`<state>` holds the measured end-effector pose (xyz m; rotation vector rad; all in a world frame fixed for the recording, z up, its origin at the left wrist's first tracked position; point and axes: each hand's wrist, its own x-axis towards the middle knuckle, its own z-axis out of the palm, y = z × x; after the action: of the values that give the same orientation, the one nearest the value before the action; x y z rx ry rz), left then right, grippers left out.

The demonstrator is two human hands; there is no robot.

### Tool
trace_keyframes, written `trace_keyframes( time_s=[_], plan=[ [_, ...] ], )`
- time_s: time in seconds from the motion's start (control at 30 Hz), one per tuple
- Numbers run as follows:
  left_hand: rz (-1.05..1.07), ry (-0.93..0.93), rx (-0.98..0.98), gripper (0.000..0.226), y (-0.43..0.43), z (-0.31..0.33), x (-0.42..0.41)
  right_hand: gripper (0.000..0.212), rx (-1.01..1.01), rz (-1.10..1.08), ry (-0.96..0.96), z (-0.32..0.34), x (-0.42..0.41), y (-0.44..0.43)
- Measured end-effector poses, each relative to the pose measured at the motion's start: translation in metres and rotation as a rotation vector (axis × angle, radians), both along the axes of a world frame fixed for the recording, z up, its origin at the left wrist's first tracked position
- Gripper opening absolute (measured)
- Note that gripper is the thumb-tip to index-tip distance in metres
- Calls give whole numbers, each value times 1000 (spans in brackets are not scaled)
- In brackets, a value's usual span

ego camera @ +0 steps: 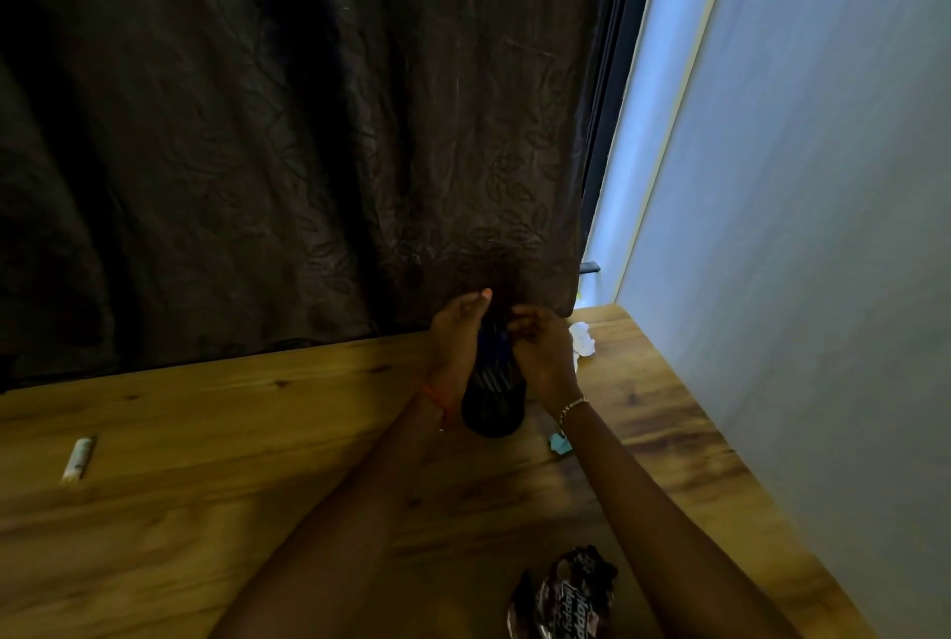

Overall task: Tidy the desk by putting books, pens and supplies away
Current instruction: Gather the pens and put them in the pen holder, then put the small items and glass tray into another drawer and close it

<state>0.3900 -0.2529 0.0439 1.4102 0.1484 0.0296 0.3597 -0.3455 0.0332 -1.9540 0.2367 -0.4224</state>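
Pens, or what look like them, show as blue shafts at the mouth of a dark mesh holder standing near the far right corner of the desk, close under the curtain. Both hands meet over its top, probably so one steadies it while the other feeds things in. The left hand is half open, fingers resting against the holder's side. The right hand is curled, fingertips pinched at the rim; what it grips I cannot tell. A small tube lies well apart to the left, a crumpled tissue just beside the right hand.
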Motion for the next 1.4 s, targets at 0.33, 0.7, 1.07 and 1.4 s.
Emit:
trace_keyframes(
  time_s=[0.33, 0.7, 1.07, 1.4],
  plan=[
    [123, 46, -217, 23, 38, -7, -3, 10, 79, -329, -109, -9, -13, -3],
    [184, 46, -261, 36, 106, 0, -54, 27, 9, -228, -410, 20, -54, 63],
    [267, 37, -59, 17, 205, -5, -149, 46, -237, 244, -205, 14, -144, 187],
    [141, -2, 349, 20, 326, -35, -255, 30, -313, 375, -100, -27, -231, 308]
  ],
)
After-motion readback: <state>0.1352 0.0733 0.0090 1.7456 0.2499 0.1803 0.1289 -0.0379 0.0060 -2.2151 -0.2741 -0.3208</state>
